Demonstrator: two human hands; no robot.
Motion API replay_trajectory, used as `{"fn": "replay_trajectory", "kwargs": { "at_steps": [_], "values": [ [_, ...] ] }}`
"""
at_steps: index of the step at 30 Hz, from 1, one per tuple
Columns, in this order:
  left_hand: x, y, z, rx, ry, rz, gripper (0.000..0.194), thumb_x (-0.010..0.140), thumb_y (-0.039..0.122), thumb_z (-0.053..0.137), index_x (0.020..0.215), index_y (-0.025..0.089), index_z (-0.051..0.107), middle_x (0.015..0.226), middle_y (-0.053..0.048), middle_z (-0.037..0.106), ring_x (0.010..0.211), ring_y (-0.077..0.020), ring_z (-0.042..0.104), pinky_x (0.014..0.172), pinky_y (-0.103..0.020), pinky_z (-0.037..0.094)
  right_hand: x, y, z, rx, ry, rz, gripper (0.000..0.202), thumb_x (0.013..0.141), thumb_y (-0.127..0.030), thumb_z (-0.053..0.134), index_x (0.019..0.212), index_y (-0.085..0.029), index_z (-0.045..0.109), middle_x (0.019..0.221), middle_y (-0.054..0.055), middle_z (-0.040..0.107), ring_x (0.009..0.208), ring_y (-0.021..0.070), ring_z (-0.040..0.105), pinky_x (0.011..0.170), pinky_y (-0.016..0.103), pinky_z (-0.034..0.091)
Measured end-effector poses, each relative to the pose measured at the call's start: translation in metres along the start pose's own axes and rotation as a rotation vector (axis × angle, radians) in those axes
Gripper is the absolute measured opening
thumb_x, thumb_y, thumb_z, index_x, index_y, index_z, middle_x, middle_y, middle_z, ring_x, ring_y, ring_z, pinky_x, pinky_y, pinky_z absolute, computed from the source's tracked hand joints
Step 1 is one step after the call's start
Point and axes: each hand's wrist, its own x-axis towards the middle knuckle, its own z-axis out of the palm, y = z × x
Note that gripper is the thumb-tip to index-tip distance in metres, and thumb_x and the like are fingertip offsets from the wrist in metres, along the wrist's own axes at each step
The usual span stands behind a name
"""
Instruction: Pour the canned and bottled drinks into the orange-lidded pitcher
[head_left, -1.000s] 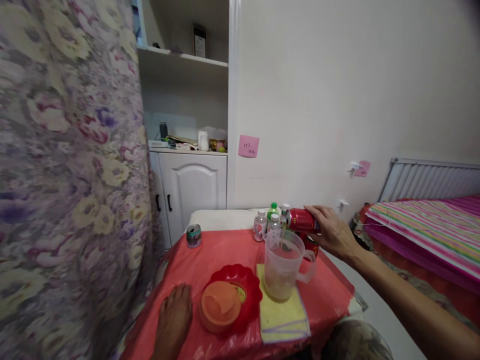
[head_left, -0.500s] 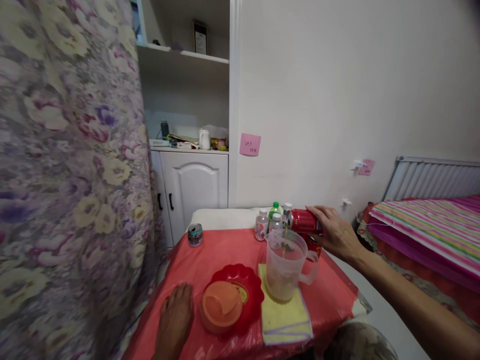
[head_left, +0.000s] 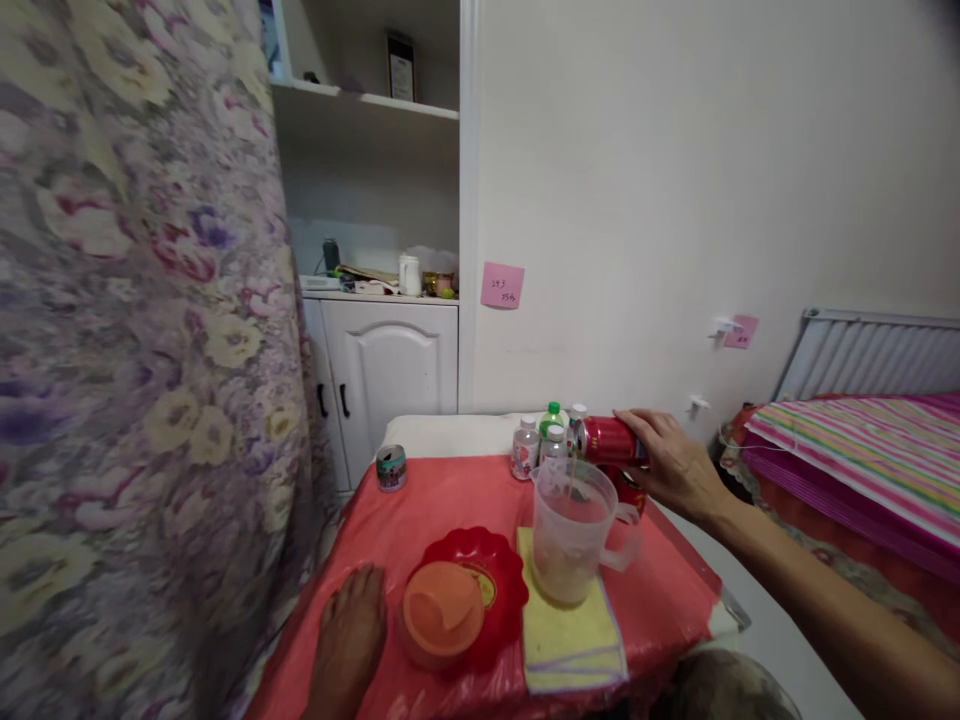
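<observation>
Over the translucent plastic pitcher (head_left: 574, 550), my right hand (head_left: 675, 465) is closed around a red drink can (head_left: 611, 441). The can lies nearly level with its top toward the left, and a thin stream falls from it into the pitcher. Some pale liquid shows in the pitcher, which stands on a folded yellow cloth (head_left: 570, 655). My left hand (head_left: 352, 620) lies flat on the red table cover, holding nothing. Beside it, an orange bowl-like piece (head_left: 444, 610) sits on a red scalloped plate (head_left: 510, 600).
Behind the pitcher stand a clear bottle (head_left: 525, 450), a green-capped bottle (head_left: 553, 415) and more bottles. Another red can (head_left: 631, 492) is partly hidden behind the pitcher. A small tin (head_left: 391, 468) stands at the table's back left. A floral curtain (head_left: 150, 350) hangs at left.
The view has shifted slightly. Both hands keep their places, and the can stays tipped over the pitcher with liquid still running.
</observation>
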Motion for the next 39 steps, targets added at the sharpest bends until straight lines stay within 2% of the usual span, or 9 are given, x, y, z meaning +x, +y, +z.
{"fn": "replay_trajectory", "kwargs": {
  "at_steps": [12, 19, 26, 39],
  "values": [
    [0.002, -0.004, 0.004, 0.007, -0.020, 0.006, 0.049, 0.101, 0.011, 0.031, 0.141, 0.010, 0.060, 0.150, -0.017, 0.059, 0.142, -0.0312, 0.052, 0.115, -0.047, 0.040, 0.002, 0.003, -0.002, 0.003, 0.016, -0.006, 0.068, 0.084, -0.015, 0.061, 0.148, -0.022, 0.041, 0.133, 0.017, 0.060, 0.122, 0.0351, 0.057, 0.090, 0.049, 0.059],
    [0.003, -0.005, 0.006, 0.046, -0.071, 0.002, 0.052, 0.101, 0.012, 0.029, 0.144, 0.013, 0.058, 0.153, -0.014, 0.057, 0.144, -0.0291, 0.049, 0.117, -0.045, 0.039, 0.003, 0.004, -0.005, -0.014, 0.016, -0.008, 0.065, 0.083, -0.013, 0.061, 0.146, -0.020, 0.044, 0.133, 0.017, 0.060, 0.120, 0.0339, 0.057, 0.091, 0.047, 0.059],
    [0.001, -0.004, 0.009, 0.018, -0.001, 0.007, 0.050, 0.100, 0.008, 0.032, 0.141, 0.011, 0.061, 0.150, -0.016, 0.060, 0.142, -0.0312, 0.051, 0.115, -0.047, 0.040, 0.003, 0.006, -0.005, -0.030, 0.023, -0.016, 0.064, 0.084, -0.013, 0.061, 0.146, -0.021, 0.044, 0.132, 0.016, 0.060, 0.120, 0.0332, 0.056, 0.092, 0.046, 0.058],
    [-0.001, -0.002, 0.002, -0.032, 0.019, -0.012, 0.047, 0.100, 0.009, 0.035, 0.138, 0.015, 0.062, 0.147, -0.014, 0.062, 0.139, -0.0276, 0.054, 0.114, -0.043, 0.040, 0.003, 0.009, -0.003, -0.043, 0.041, -0.051, 0.067, 0.086, -0.013, 0.061, 0.148, -0.023, 0.040, 0.132, 0.016, 0.059, 0.120, 0.0342, 0.056, 0.093, 0.049, 0.057]
  ]
}}
